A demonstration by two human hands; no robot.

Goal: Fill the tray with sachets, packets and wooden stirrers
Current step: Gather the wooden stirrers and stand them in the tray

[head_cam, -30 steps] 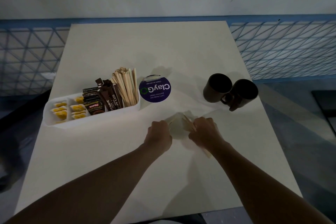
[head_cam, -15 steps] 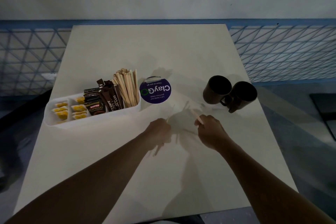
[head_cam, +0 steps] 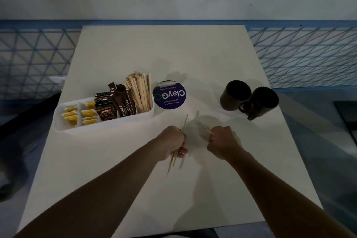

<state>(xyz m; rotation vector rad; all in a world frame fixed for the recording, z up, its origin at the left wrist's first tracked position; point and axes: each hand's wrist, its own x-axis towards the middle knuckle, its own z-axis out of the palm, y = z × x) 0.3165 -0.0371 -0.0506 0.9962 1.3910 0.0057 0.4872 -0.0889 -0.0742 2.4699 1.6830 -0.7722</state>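
Matt, smooth white table; white plastic tray; pale bare-wood stirrers; glossy dark foil packets; matt dark mugs.

Dim, cool grey-blue light. Pale table brightest, no glare. Soft shadows fall far of left hand and round sign. Slight motion blur on stirrers in that hand. Wide-angle bowing of railing lines toward left and right edges. Near corners murky.
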